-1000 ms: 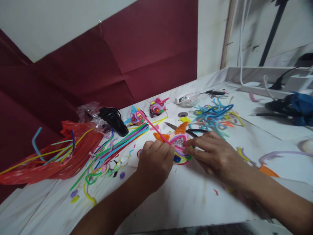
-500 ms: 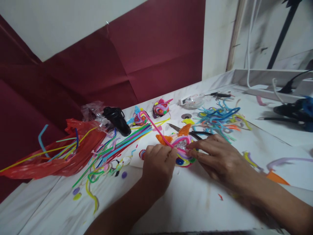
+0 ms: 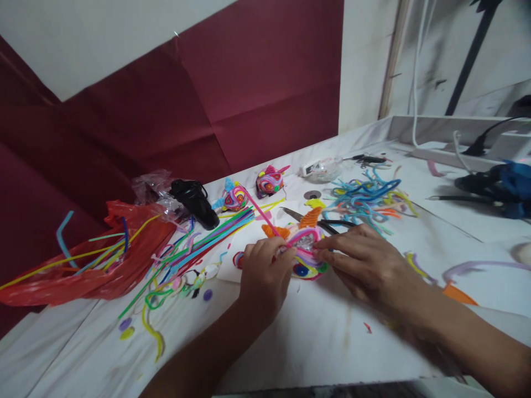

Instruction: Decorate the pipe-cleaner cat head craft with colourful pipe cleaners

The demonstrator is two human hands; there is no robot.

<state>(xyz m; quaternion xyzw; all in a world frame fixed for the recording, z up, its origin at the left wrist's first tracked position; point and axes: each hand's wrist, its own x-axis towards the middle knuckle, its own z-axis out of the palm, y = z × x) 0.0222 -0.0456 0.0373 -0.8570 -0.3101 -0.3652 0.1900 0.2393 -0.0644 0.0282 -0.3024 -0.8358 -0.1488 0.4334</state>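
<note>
A colourful craft figure (image 3: 307, 255) made of pipe cleaners lies between my hands, with orange ear-like pieces on top and a blue round eye in front. Clear crinkled plastic shows through its middle. My left hand (image 3: 265, 276) is closed at the figure's left side, its thumb and fingers pinching a pink pipe cleaner (image 3: 260, 212) whose long free end rises up and to the left. Bent fingers of my right hand (image 3: 367, 262) press against the figure's right edge. Scissors (image 3: 326, 223) lie just behind, partly covered by the figure and that hand.
Two finished-looking figures (image 3: 270, 181) stand near the wall. Leftward are a bundle of straight pipe cleaners (image 3: 215, 237), a red plastic bag (image 3: 103, 271) and a black object (image 3: 194, 203). A tangle of blue pipe cleaners (image 3: 365, 193) and a glue-gun-like tool (image 3: 493, 190) lie rightward.
The view has shifted slightly, so everything sits a little further left. Both hands keep nearly the same hold on the figure and the pink pipe cleaner.
</note>
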